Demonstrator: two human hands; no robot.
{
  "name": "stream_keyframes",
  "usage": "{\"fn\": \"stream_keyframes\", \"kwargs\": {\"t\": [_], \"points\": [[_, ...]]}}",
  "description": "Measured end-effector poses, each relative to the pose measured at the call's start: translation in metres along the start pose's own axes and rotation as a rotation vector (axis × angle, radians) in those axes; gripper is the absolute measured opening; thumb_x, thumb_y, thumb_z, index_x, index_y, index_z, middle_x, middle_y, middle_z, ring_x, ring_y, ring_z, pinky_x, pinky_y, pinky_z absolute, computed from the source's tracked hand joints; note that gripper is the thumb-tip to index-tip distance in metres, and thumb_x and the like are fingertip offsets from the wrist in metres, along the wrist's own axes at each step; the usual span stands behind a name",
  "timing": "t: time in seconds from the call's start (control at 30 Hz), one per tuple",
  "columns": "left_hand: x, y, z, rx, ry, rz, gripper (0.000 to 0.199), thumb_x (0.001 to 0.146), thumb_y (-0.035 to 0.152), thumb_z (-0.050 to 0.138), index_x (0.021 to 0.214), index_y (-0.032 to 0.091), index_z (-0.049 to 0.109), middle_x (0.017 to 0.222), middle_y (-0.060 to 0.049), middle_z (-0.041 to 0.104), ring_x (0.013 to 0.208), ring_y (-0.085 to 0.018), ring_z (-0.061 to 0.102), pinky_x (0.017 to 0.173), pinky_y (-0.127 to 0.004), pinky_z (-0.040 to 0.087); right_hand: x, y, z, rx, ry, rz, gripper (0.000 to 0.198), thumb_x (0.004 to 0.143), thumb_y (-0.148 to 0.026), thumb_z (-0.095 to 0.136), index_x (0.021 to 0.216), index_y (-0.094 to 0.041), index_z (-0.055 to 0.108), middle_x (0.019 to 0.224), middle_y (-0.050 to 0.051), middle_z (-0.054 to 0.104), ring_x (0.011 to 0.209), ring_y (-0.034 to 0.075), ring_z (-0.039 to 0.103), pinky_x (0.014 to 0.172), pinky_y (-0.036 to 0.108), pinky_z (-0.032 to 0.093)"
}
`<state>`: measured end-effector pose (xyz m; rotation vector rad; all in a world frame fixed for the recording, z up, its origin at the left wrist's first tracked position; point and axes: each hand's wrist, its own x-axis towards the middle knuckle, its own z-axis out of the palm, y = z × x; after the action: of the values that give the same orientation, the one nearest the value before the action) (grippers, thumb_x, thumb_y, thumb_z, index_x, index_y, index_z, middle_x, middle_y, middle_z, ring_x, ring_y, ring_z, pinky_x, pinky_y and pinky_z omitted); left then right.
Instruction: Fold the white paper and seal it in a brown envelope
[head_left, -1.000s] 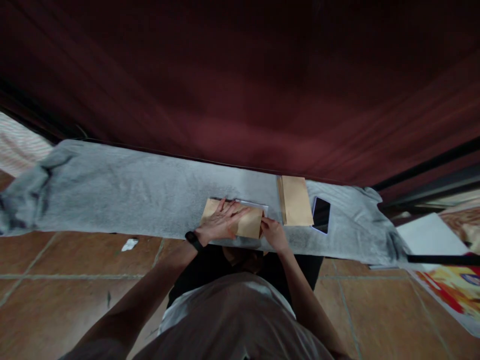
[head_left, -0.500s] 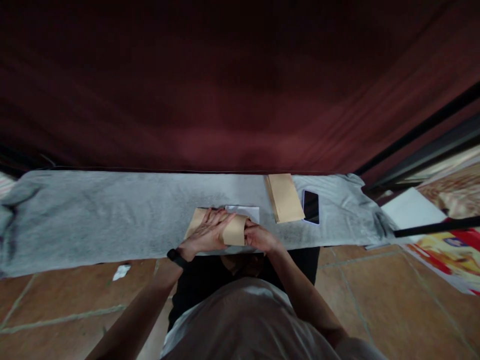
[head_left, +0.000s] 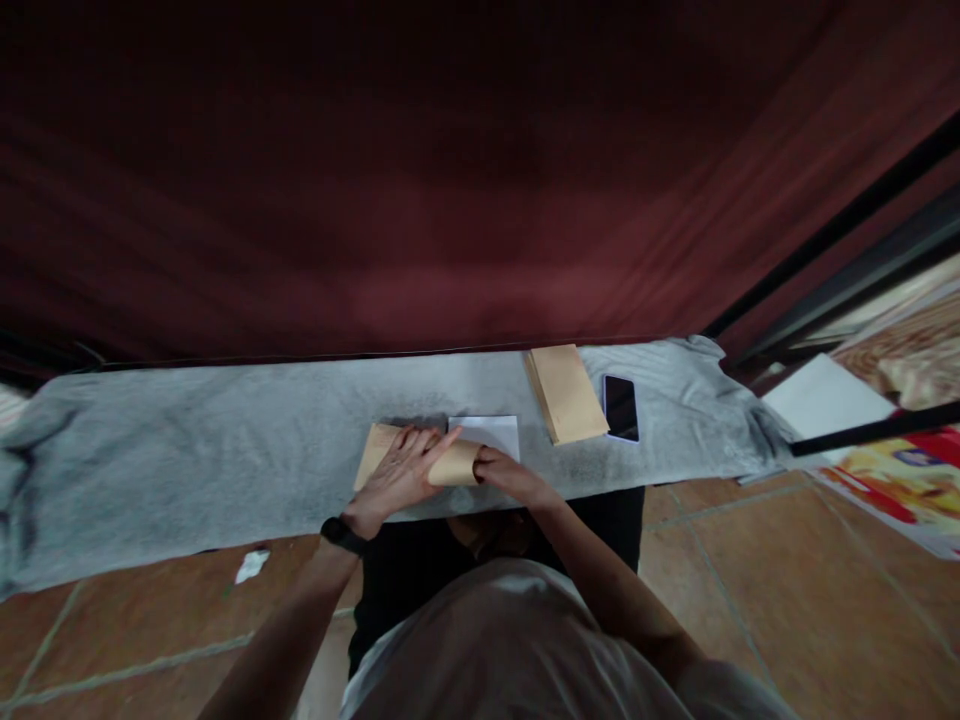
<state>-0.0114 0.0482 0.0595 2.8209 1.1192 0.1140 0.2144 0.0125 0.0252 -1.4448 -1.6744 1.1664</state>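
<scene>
A brown paper envelope [head_left: 454,466] lies on the grey cloth in front of me, its right end bulging up in a curve. My left hand [head_left: 409,468], wearing a dark wristband, rests flat across the envelope's middle with the fingers spread. At the raised right end, my right hand [head_left: 507,474] grips the envelope's edge; its fingertips are partly hidden by the paper. A white sheet or pad of paper [head_left: 495,432] lies just behind, partly covered by the envelope and my right hand.
To the right lie a stack of brown envelopes [head_left: 568,394] and a phone [head_left: 621,408]. Grey cloth [head_left: 210,450] covers the long narrow surface, with a dark red curtain [head_left: 450,220] behind it. A white scrap [head_left: 252,565] is on the tiled floor.
Both hands and the envelope have shifted slightly left. The envelope's raised right end is lower and flatter, and more of the white paper shows. The camera view has tilted a little.
</scene>
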Motion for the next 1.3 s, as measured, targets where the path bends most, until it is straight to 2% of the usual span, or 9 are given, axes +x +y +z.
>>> {"fn": "stream_keyframes", "kwargs": {"t": [0.07,0.17,0.23,0.3,0.4,0.57,0.77,1.07,1.3], "points": [[0.000,-0.010,-0.005,0.008,0.019,-0.086,0.102,0.081,0.040,0.071,0.163,0.029,0.012,0.134,-0.012,0.056,0.128,-0.033,0.052,0.118,-0.049,0.029,0.007,0.002,-0.004,0.093,0.006,-0.005,0.021,0.090,-0.019,0.051,0.091,-0.017,0.072,0.090,0.003,0.074,0.083,0.017,0.070,0.075,0.025,0.056],[-0.001,-0.026,-0.003,-0.003,0.018,-0.187,0.108,0.078,0.044,0.075,0.164,0.029,0.011,0.134,-0.013,0.056,0.129,-0.035,0.051,0.117,-0.049,0.030,0.017,0.010,-0.008,0.036,0.200,0.004,0.034,0.096,-0.015,0.039,0.110,-0.017,0.070,0.110,0.007,0.075,0.103,0.018,0.070,0.094,0.031,0.054],[-0.001,-0.037,0.002,-0.023,0.012,-0.235,0.110,0.078,0.046,0.075,0.164,0.029,0.009,0.137,-0.013,0.055,0.131,-0.035,0.050,0.118,-0.050,0.029,0.020,0.016,-0.006,-0.179,0.276,-0.035,0.038,0.097,-0.014,0.041,0.125,-0.018,0.067,0.131,0.010,0.068,0.123,0.020,0.062,0.108,0.036,0.046],[0.000,-0.047,0.007,-0.037,0.018,-0.305,0.112,0.078,0.048,0.074,0.164,0.027,0.006,0.139,-0.014,0.054,0.133,-0.035,0.048,0.118,-0.053,0.027,0.019,0.022,0.000,-0.423,0.252,-0.095,0.041,0.100,-0.020,0.047,0.139,-0.017,0.059,0.150,0.013,0.053,0.141,0.025,0.047,0.119,0.043,0.035],[0.003,-0.057,0.012,-0.044,0.022,-0.421,0.114,0.077,0.054,0.074,0.164,0.024,0.005,0.140,-0.016,0.053,0.134,-0.038,0.046,0.116,-0.057,0.027,0.014,0.028,0.012,-0.689,0.184,-0.128,0.051,0.102,-0.036,0.054,0.150,-0.019,0.049,0.162,0.015,0.036,0.149,0.033,0.033,0.122,0.057,0.020],[0.008,-0.064,0.017,-0.081,0.028,-0.441,0.115,0.076,0.055,0.074,0.163,0.024,0.006,0.142,-0.016,0.051,0.134,-0.037,0.046,0.115,-0.055,0.027,0.013,0.026,0.025,-0.795,0.186,-0.098,0.064,0.100,-0.052,0.056,0.155,-0.021,0.042,0.165,0.017,0.030,0.149,0.038,0.030,0.120,0.067,0.009],[0.008,-0.068,0.026,-0.091,0.023,-0.398,0.116,0.075,0.053,0.075,0.163,0.024,0.005,0.147,-0.018,0.046,0.140,-0.037,0.041,0.119,-0.057,0.021,0.023,0.018,0.041,-0.769,0.150,-0.115,0.062,0.102,-0.049,0.050,0.156,-0.019,0.040,0.164,0.012,0.032,0.150,0.037,0.027,0.120,0.070,0.000],[0.005,-0.066,0.029,-0.124,0.024,-0.398,0.114,0.074,0.052,0.077,0.163,0.026,0.010,0.156,-0.020,0.036,0.147,-0.040,0.033,0.120,-0.063,0.015,0.019,0.021,0.037,-0.770,0.144,-0.102,0.064,0.100,-0.051,0.054,0.155,-0.019,0.042,0.164,0.016,0.031,0.150,0.037,0.027,0.120,0.069,0.004],[0.007,-0.060,0.022,-0.103,0.047,-0.389,0.115,0.071,0.051,0.080,0.163,0.027,0.014,0.156,-0.019,0.036,0.147,-0.040,0.032,0.121,-0.064,0.014,0.013,0.032,0.030,-0.792,0.161,-0.112,0.068,0.099,-0.054,0.056,0.156,-0.021,0.040,0.164,0.016,0.031,0.149,0.037,0.029,0.121,0.065,0.006]]}}
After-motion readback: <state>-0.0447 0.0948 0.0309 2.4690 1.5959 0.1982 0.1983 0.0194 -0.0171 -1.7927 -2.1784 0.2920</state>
